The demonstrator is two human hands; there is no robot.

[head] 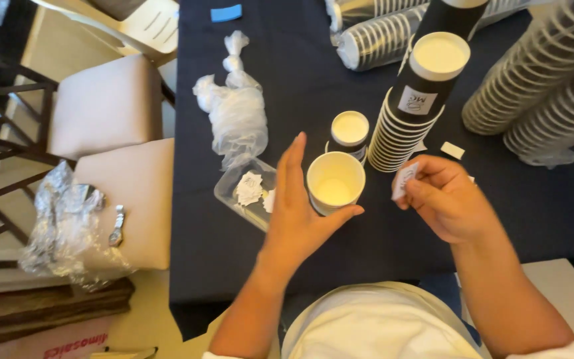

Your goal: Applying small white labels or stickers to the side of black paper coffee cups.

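Observation:
My left hand [297,213] holds a paper cup [335,181] with a white inside, thumb under its rim and fingers flat along its left side. My right hand [443,196] pinches a small white sticker [404,179] just right of the cup. Behind the cup stands a single black cup [349,133], and right of it a tall tilted stack of black cups [420,100] with a white label on the top one.
A clear plastic tray [244,193] with white sticker scraps lies left of the cup, a crumpled clear bag [237,110] behind it. Sleeved cup stacks [546,80] lie at the right and far edge of the dark tablecloth [287,60]. Cushioned chairs [104,106] stand left.

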